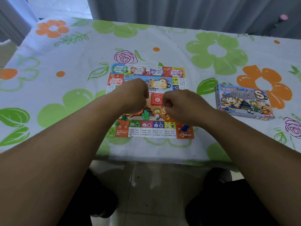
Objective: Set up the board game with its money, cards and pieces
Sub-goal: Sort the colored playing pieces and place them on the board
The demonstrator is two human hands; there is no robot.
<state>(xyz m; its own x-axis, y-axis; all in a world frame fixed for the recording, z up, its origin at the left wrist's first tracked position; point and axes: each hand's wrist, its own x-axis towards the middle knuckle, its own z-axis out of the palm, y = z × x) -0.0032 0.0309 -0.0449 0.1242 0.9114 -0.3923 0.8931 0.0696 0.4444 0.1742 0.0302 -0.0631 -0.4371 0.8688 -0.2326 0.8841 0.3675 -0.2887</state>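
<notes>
The colourful game board point(147, 130) lies flat in the middle of the table. Small stacks of play money point(138, 70) line its far edge, with a red-orange stack point(116, 81) at the left and a yellow stack point(160, 84) near the centre. A red card deck point(156, 99) sits mid-board. Green plastic pieces point(145, 115) and a white die point(157, 117) lie on the near part. My left hand point(135, 97) hovers curled over the board's centre. My right hand point(180, 106) pinches a small reddish piece point(166, 104) beside the deck.
The game's box point(244, 101) lies on the table to the right of the board. A flowered tablecloth point(65, 95) covers the table, whose near edge runs just below the board. A curtain hangs behind the table. My knees and the tiled floor show below.
</notes>
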